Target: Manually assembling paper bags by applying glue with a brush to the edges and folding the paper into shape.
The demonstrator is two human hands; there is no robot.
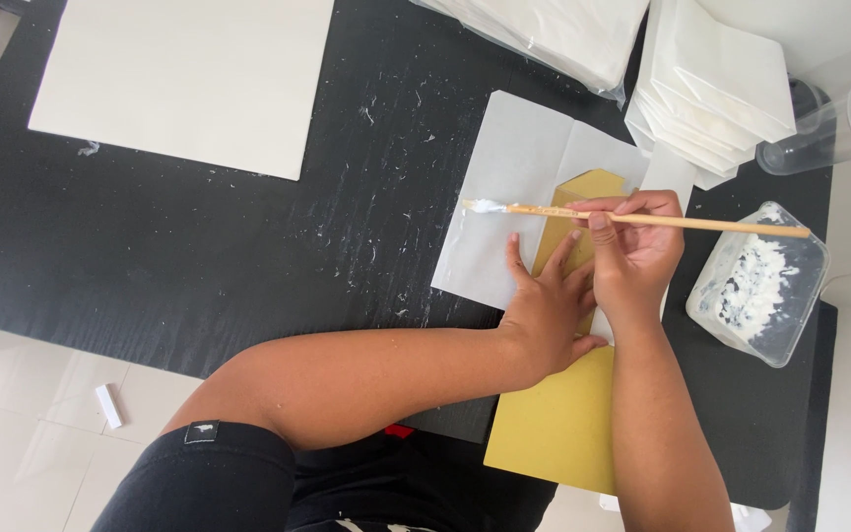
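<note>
Two hands are busy: the envelope (pixel 583 202) is pressed flat by the spread left hand (pixel 547 313), while the gluey brush (pixel 632 218) is pinched in the right hand (pixel 634 258), tip poised over the flap for a stroke

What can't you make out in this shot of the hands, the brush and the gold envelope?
- Gold envelope: its middle is covered by the left hand and right hand, head view.
- Clear cup: cut off by the right edge.
- Brush: whether its glue-laden tip touches the white paper cannot be told.
- Glue tub: depth of contents unclear.
</note>
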